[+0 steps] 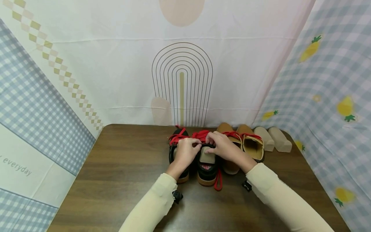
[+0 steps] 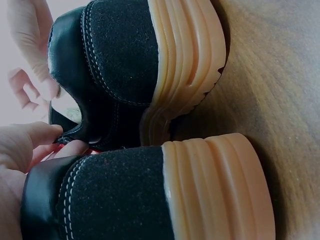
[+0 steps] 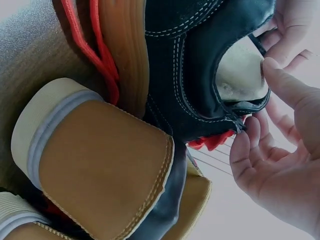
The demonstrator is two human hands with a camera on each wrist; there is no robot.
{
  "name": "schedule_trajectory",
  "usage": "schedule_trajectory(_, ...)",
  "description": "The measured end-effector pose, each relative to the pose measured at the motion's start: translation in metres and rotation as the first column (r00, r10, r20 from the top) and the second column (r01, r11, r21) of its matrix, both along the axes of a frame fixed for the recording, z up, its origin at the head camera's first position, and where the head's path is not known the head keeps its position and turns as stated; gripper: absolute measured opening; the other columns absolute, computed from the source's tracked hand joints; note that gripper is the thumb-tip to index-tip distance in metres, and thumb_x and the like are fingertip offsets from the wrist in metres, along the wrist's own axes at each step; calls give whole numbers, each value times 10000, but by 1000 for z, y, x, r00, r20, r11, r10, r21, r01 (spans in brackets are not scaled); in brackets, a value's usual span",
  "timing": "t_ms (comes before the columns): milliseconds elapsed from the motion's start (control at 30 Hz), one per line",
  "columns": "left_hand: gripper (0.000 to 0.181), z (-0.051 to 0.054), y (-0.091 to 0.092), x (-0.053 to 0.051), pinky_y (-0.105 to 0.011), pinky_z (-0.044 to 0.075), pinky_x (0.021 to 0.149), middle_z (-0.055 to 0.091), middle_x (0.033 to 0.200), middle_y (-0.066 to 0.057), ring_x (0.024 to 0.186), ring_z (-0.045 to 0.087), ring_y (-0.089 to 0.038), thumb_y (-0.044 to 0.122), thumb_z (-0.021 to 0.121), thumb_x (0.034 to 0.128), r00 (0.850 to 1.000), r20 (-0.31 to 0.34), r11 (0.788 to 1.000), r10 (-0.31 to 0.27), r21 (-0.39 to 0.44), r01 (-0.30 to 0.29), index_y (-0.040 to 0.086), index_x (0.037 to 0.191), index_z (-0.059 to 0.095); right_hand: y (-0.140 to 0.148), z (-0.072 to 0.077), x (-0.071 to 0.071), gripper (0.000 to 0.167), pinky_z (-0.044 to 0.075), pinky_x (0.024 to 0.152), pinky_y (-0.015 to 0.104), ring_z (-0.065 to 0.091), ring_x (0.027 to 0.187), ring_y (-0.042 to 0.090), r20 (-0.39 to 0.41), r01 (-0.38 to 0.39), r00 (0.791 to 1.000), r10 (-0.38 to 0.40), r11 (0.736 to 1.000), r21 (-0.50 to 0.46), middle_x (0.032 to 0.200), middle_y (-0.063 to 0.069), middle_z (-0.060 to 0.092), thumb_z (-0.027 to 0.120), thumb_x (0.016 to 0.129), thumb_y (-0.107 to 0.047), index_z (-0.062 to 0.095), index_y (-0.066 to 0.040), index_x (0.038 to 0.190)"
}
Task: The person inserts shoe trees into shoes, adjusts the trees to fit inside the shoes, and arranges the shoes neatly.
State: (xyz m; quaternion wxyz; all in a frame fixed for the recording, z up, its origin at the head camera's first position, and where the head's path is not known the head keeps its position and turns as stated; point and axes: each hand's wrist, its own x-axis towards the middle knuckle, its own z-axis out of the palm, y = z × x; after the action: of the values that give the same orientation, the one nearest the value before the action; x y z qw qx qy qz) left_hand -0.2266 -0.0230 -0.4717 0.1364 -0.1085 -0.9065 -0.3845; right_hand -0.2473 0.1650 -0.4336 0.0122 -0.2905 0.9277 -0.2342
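Note:
Both hands are at the throat of a black shoe (image 1: 207,175) with red laces (image 1: 200,135) and a gum-coloured sole. My left hand (image 1: 185,153) pinches the left edge of its opening between thumb and finger. On the other side my right hand (image 1: 224,147) has curled fingers at the lace edge, its thumb (image 3: 282,82) against the tongue area. A beige block-like insert (image 1: 207,157) sits inside the shoe. The matching black shoe (image 2: 112,192) stands to the left, partly behind my left hand. A red lace loop (image 1: 218,181) hangs beside the right heel.
To the right stand two tan shoes with red laces, the nearer one (image 3: 100,165) close to my right wrist and the other (image 1: 253,146) beyond it. Two beige inserts (image 1: 279,140) lie at the back right of the wooden table (image 1: 127,180). A patterned cloth (image 1: 124,71) hangs behind.

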Motion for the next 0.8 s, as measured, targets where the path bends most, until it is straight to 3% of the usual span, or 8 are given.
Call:
schedule_trajectory(200, 60, 1, -1, 0, -317, 574, 693, 794, 885, -13, 760, 712, -146, 130, 784, 916, 1000, 1, 1000, -1, -2, 1, 163, 878, 817, -5, -1, -4, 380, 434, 723, 328, 494, 803, 163, 45, 29, 999, -31, 999, 25, 894, 41, 540, 892, 814, -227, 549, -111, 933)
schedule_trajectory(400, 64, 1, -1, 0, -279, 553, 668, 798, 914, -18, 744, 695, -123, 124, 773, 925, 1000, 23, 1000, -14, 14, 14, 158, 906, 823, -10, -3, -5, 392, 437, 734, 355, 498, 815, 190, 29, 37, 999, -39, 996, 80, 922, 43, 534, 890, 811, -252, 545, -122, 944)
schedule_trajectory(600, 73, -1, 0, 0, -336, 583, 729, 795, 905, -6, 830, 732, -173, 115, 768, 920, 1000, 26, 1000, 0, 5, 0, 160, 894, 819, -11, -6, -5, 397, 409, 706, 356, 459, 781, 209, -74, -16, 997, 27, 989, 146, 903, 44, 515, 880, 808, -272, 533, -119, 925)
schedule_trajectory(800, 75, 0, 0, 0, -340, 583, 734, 792, 897, 3, 824, 729, -172, 128, 763, 928, 1000, 19, 1000, -3, -11, 3, 163, 888, 816, -11, -8, -4, 440, 424, 677, 354, 471, 741, 200, -216, -71, 970, 114, 978, 199, 867, 44, 509, 892, 782, -265, 506, -100, 912)
